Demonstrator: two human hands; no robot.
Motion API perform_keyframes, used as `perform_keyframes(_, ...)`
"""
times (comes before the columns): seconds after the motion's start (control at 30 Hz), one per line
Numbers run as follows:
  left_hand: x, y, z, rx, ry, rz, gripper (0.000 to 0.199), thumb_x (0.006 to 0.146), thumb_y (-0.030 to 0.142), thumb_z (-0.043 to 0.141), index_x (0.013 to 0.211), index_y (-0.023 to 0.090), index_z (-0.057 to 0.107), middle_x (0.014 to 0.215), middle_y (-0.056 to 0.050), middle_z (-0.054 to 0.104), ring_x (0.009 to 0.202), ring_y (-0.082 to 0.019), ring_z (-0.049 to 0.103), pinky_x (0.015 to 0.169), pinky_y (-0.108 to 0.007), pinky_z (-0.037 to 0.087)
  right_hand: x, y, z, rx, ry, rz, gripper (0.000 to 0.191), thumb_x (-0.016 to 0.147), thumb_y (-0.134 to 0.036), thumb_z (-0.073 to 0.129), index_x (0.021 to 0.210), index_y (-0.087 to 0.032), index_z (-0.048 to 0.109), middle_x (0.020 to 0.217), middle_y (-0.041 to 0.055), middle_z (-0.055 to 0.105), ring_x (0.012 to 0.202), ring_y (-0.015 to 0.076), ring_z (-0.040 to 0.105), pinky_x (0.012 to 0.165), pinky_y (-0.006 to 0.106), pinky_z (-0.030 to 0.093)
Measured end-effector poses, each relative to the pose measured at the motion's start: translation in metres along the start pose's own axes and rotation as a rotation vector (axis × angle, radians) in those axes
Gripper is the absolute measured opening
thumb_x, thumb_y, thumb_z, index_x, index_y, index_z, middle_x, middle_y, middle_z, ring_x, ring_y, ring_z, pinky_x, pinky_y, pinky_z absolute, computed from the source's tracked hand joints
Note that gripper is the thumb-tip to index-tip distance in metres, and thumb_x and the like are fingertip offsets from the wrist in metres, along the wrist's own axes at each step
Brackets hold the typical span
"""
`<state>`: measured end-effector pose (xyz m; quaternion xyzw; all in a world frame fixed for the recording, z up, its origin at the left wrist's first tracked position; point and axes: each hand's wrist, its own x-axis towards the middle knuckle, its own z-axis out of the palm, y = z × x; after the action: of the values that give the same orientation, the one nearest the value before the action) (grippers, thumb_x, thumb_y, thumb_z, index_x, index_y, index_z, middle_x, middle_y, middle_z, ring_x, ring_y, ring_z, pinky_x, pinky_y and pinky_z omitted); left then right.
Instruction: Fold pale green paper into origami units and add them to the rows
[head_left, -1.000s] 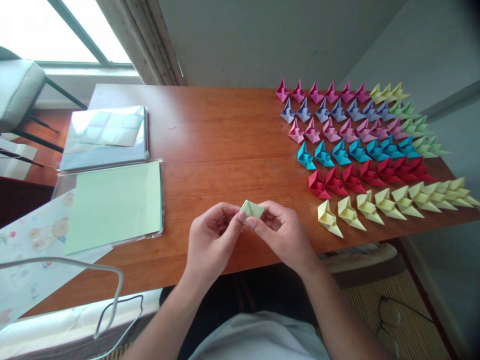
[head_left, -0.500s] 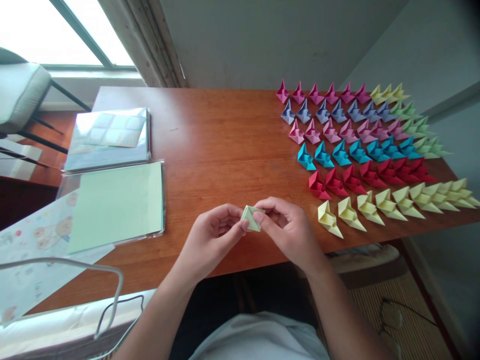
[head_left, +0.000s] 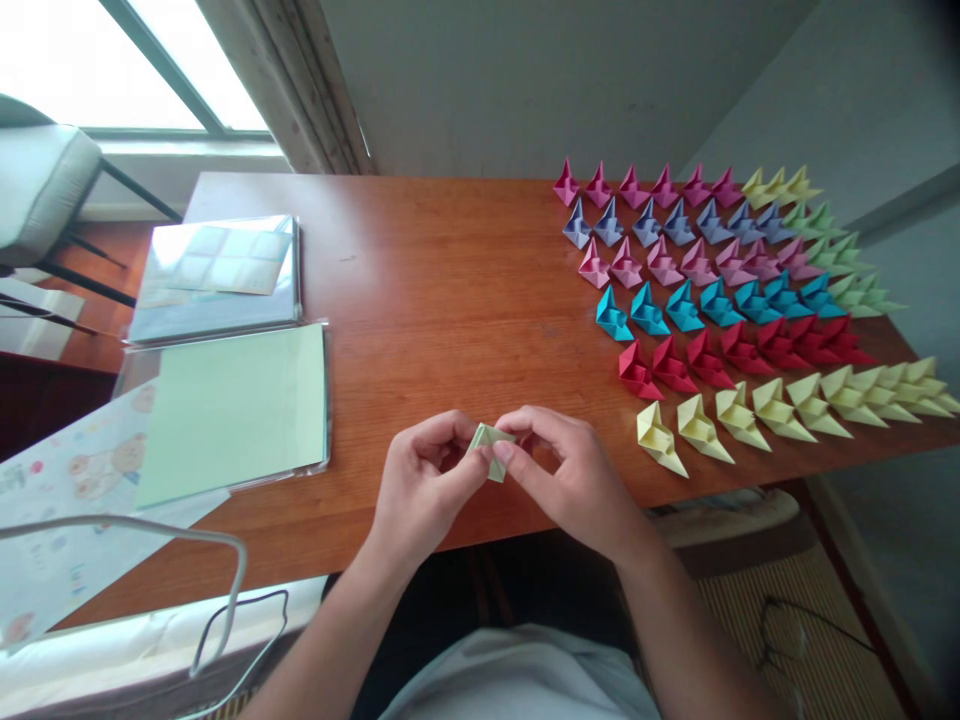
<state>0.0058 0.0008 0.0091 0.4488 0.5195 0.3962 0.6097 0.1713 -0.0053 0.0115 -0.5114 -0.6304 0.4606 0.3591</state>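
Note:
Between my two hands, close to the table's front edge, is a small pale green folded paper point(head_left: 491, 437) with a diamond-like outline. My left hand point(head_left: 431, 470) pinches its left side, thumb on top and fingers curled behind. From the right, my right hand point(head_left: 574, 470) grips it, the thumb pressed on its face beside the left thumb. The fingers behind the paper are partly hidden. Nearest on the right stands a row of pale yellow folded paper boats point(head_left: 655, 438). Behind it are red folded paper boats point(head_left: 637, 370) and blue ones point(head_left: 613, 315).
Pink point(head_left: 594, 265), purple point(head_left: 577, 225) and magenta point(head_left: 566, 185) folded pieces fill the back rows on the wooden table point(head_left: 435, 270). Pale green paper sheets point(head_left: 240, 410) lie left, below a plastic-wrapped pack point(head_left: 217, 275). A grey curved tube point(head_left: 240, 560) crosses the lower left.
Both hands and the folded paper have shifted slightly left and toward me. The paper has turned a little, and the thumbs now sit closer together on it.

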Motion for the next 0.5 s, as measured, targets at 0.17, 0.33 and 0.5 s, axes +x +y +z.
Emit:
perform_keyframes(0.17, 0.0008, -0.0043, -0.0021, 0.045, -0.112, 0.011, 0.020, 0.079, 0.029, 0.077, 0.072, 0.016, 0.063, 0.066, 0.001, 0.057, 0.062, -0.011, 0.047, 0.057, -0.021, 0.038, 0.0011, 0.0059, 0.0001, 0.071, 0.037, 0.064, 0.012, 0.094, -0.032, 0.062, 0.092, -0.021, 0.067, 0.087, 0.0016, 0.070, 0.079, 0.0168, 0.065, 0.069, 0.028, 0.051)
perform_keyframes(0.33, -0.0004, -0.0082, -0.0037, 0.131, -0.142, 0.064, 0.018, 0.087, 0.029, 0.069, 0.076, 0.016, 0.065, 0.068, 0.000, 0.058, 0.064, -0.011, 0.047, 0.058, -0.022, 0.039, 0.0025, 0.0050, -0.0029, 0.052, 0.025, 0.053, 0.010, 0.093, -0.029, 0.063, 0.088, -0.021, 0.067, 0.083, 0.0001, 0.068, 0.077, 0.0155, 0.063, 0.069, 0.027, 0.049)
perform_keyframes(0.5, -0.0009, -0.0033, -0.0017, 0.103, -0.092, 0.067, 0.023, 0.085, 0.024, 0.066, 0.066, 0.016, 0.058, 0.060, 0.003, 0.050, 0.058, -0.009, 0.041, 0.052, -0.021, 0.031, 0.0003, 0.0039, -0.0033, 0.084, -0.013, 0.066, 0.011, 0.095, -0.029, 0.061, 0.090, -0.021, 0.067, 0.084, -0.0008, 0.068, 0.077, 0.0142, 0.063, 0.070, 0.027, 0.049)
